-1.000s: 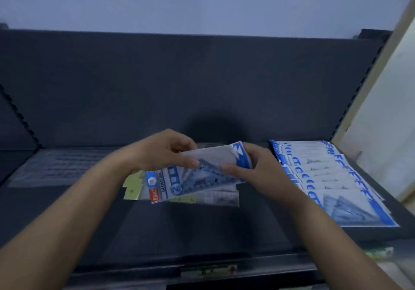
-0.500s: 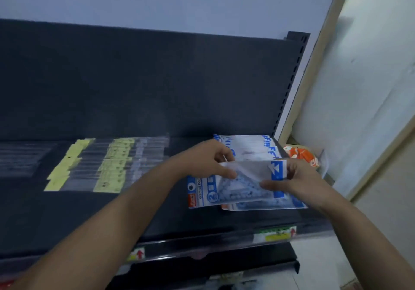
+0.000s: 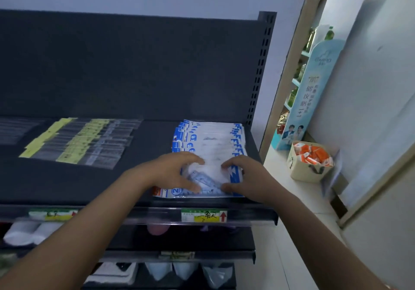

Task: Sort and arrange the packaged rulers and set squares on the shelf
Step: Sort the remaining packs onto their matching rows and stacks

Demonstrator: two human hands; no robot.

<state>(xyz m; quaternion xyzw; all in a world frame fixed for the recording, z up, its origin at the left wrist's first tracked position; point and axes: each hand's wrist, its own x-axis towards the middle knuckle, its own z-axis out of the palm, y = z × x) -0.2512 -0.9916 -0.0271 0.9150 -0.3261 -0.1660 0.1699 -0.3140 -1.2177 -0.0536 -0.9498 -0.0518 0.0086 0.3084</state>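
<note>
left hand (image 3: 173, 173) | right hand (image 3: 244, 177) | both hands pinch front set-square packet (image 3: 210, 174) | atop packet row (image 3: 208, 137) on shelf (image 3: 134, 184)

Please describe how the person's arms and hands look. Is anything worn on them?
The left forearm and the right forearm are bare for all of their length that shows; no sleeve is in view. The left hand and the right hand wear no gloves. I see no ring on the fingers, and no watch or bracelet at the wrists.
</note>
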